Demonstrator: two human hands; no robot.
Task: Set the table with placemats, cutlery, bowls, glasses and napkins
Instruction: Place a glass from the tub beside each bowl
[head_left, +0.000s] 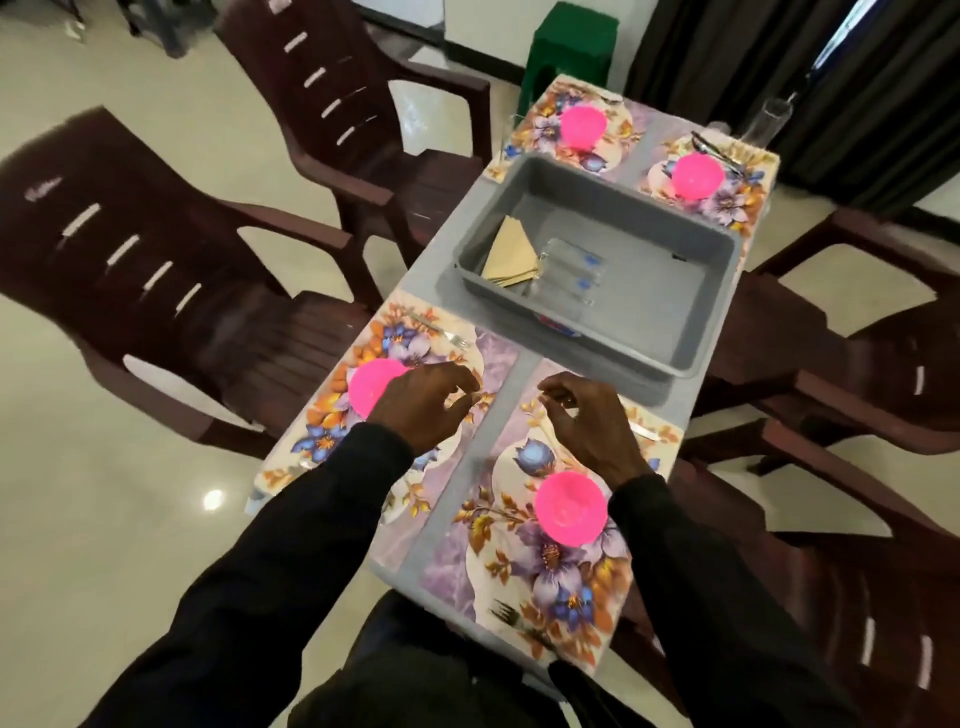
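Four floral placemats cover the grey table, each with a pink bowl: near left (370, 385), near right (570, 506), far left (583, 127), far right (697, 176). My left hand (421, 408) hovers over the near left placemat (332, 431) beside its bowl, fingers loosely curled, holding nothing. My right hand (592, 428) is over the far end of the near right placemat (467, 551), fingers curled above a knife (645, 432) whose blade sticks out past it. Whether it grips the knife is hidden. Forks lie on the near left mat (444, 332) and the near right mat (508, 616).
A grey tub (602, 340) in the table's middle holds brown napkins (509, 254) and clear glasses (566, 275). A tall glass (774, 119) and cutlery (719, 150) sit at the far right setting. Dark brown plastic chairs (171, 270) surround the table.
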